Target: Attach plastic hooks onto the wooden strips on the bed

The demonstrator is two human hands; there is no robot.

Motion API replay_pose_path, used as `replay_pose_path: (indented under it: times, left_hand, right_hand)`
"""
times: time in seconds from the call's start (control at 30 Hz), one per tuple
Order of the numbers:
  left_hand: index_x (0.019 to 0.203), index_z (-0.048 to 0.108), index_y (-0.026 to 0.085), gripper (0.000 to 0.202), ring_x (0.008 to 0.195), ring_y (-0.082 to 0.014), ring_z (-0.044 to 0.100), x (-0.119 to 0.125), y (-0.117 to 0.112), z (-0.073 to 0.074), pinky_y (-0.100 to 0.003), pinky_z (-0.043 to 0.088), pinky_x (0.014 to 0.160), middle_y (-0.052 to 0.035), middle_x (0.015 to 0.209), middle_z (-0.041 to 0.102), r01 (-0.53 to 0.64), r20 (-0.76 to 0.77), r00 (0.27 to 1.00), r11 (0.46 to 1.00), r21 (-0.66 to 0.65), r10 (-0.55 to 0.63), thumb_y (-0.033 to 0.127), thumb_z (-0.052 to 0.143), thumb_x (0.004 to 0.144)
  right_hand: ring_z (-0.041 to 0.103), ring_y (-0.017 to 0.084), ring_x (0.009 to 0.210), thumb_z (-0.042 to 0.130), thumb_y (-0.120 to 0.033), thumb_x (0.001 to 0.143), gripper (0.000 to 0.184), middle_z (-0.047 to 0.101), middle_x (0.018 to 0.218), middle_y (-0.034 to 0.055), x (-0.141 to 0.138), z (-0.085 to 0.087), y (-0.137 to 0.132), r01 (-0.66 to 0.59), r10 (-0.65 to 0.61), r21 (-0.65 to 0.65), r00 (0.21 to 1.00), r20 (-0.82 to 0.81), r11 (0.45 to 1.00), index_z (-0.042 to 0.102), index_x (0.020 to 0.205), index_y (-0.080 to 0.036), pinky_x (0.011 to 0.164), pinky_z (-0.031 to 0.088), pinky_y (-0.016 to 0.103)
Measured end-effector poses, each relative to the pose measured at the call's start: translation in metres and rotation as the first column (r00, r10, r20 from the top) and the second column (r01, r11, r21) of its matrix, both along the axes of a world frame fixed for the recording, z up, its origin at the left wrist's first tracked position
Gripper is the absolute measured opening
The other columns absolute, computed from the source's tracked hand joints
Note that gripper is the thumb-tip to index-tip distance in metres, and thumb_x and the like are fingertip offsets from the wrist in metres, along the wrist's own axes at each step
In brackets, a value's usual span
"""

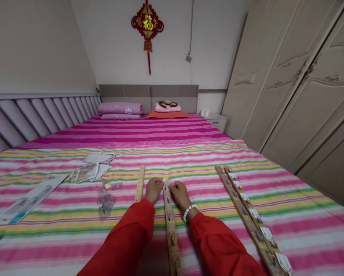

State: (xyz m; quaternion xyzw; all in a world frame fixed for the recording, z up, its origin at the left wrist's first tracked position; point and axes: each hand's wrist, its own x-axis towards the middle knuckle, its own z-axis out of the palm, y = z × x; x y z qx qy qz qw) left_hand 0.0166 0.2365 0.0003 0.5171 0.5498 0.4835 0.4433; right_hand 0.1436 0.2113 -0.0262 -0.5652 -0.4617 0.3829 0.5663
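Striped fabric bedsheet (246, 184), flat | long perforated wooden strip (169, 222) lying centre on it, near end cut off by frame | left hand (153, 190) and right hand (180, 193), fingers curled tight, pinching its far tip | pale bit (165, 180) there, too small to identify

Open sheet is left on the bed (172, 153) beyond the left hand (153, 189) and right hand (180, 193), as far as the pillows (120, 109). Between the hands the way is barred by the middle strip (168, 214), whose far end is pinched by both. Just left of the left hand a second strip (139, 183) is laid, and further left the sheet is cluttered by plastic bags (105, 199), papers (94, 166) and a leaflet (28, 201). To the right a wide bare stretch is bounded by two long strips (252, 216) lying side by side. The bed is hemmed in by a padded wall (30, 115) on the left and a wardrobe (298, 88) on the right.
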Motion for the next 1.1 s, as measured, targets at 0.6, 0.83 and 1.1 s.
replay_pose_path:
  times: [0.6, 0.83, 1.1]
  left_hand:
    - [0.071, 0.065, 0.013, 0.011, 0.06, -0.0135, 0.059, 0.005, 0.007, -0.026, -0.025, 0.047, 0.061, -0.0014, 0.063, 0.065, -0.053, -0.037, 0.998, 0.999, 0.005, 0.053, 0.014, 0.064, 0.061]
    - [0.086, 0.07, 0.013, 0.027, 0.069, -0.016, 0.063, 0.0, 0.002, -0.028, -0.028, 0.049, 0.069, -0.0034, 0.073, 0.069, 0.0, 0.026, 1.0, 1.0, 0.032, -0.001, 0.018, 0.068, 0.059]
    - [0.079, 0.075, 0.012, 0.031, 0.081, -0.0232, 0.067, -0.009, 0.005, -0.026, -0.036, 0.047, 0.086, -0.0059, 0.074, 0.074, 0.23, 0.067, 0.972, 0.972, -0.041, -0.227, 0.027, 0.075, 0.052]
  right_hand:
    - [0.048, 0.011, 0.048, 0.062, -0.025, 0.058, 0.016, 0.051, 0.045, -0.0058, 0.001, -0.013, 0.009, 0.039, -0.035, -0.077, 0.998, 0.051, 0.996, 0.05, 0.05, -0.02, 0.048, 0.036, 0.023]
    - [0.051, 0.013, 0.043, 0.063, -0.028, 0.063, 0.039, 0.059, 0.052, -0.0053, 0.0, -0.019, 0.009, -0.015, 0.015, -0.08, 1.0, -0.001, 0.997, 0.067, 0.1, -0.014, 0.043, 0.041, 0.024]
    - [0.062, 0.022, 0.109, 0.05, -0.025, 0.08, 0.04, 0.069, 0.115, 0.0083, 0.007, -0.011, 0.008, -0.256, 0.262, -0.059, 0.923, 0.282, 0.965, 0.066, 0.115, -0.017, 0.094, 0.045, 0.034]
